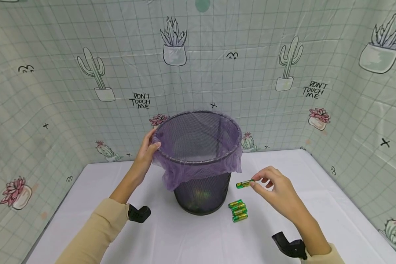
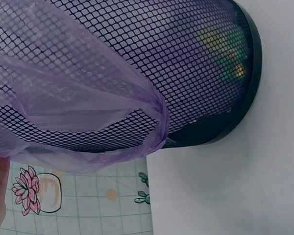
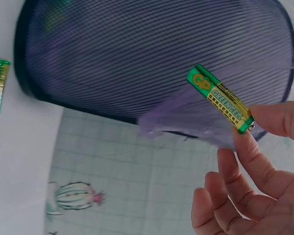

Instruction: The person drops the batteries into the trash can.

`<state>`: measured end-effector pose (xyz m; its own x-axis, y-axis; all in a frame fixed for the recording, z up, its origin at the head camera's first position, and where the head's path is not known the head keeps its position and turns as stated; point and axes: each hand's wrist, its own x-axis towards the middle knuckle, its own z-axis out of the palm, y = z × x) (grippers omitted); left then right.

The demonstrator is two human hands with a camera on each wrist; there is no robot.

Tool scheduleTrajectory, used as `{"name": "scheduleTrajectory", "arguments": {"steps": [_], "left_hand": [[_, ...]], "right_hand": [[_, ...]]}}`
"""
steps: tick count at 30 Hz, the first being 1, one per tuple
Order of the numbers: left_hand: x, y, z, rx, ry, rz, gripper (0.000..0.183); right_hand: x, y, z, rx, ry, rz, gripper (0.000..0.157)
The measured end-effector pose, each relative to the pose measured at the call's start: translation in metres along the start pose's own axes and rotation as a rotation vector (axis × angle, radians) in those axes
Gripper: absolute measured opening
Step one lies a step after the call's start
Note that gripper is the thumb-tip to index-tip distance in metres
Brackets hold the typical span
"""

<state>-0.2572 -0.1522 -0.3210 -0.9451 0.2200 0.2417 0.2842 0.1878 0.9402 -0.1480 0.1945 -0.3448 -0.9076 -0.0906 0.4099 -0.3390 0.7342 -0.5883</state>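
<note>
A dark mesh wastebasket (image 1: 201, 198) stands upright, lined with a thin purple bag (image 1: 178, 172) folded over its rim. My left hand (image 1: 146, 154) grips the rim at its left side through the bag, thumb towards me. Between thumb and index finger, my right hand (image 1: 277, 190) pinches one end of a green and gold battery (image 3: 220, 98), held above the table to the right of the wastebasket. Several similar batteries (image 1: 239, 212) lie in a row on the table below it. Blurred green and yellow shapes (image 2: 225, 54) show through the mesh near the bottom of the wastebasket.
A white cloth covers the table (image 1: 135, 242). Behind it and along both sides hangs a checked curtain (image 1: 198, 80) printed with potted plants. A black wrist mount (image 1: 139, 213) sits on the left cuff, another (image 1: 288, 246) on the right.
</note>
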Motion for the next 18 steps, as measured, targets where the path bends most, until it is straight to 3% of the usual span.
{"name": "scheduleTrajectory", "arguments": {"steps": [7,18], "left_hand": [[0.000,0.001,0.000,-0.003,0.006,0.001,0.065],[0.000,0.000,0.000,0.000,-0.002,-0.007,0.066]], "right_hand": [[0.014,-0.020,-0.014,0.004,0.050,-0.107,0.004],[0.036,-0.049,-0.024,0.044,0.137,-0.162,0.009]]}}
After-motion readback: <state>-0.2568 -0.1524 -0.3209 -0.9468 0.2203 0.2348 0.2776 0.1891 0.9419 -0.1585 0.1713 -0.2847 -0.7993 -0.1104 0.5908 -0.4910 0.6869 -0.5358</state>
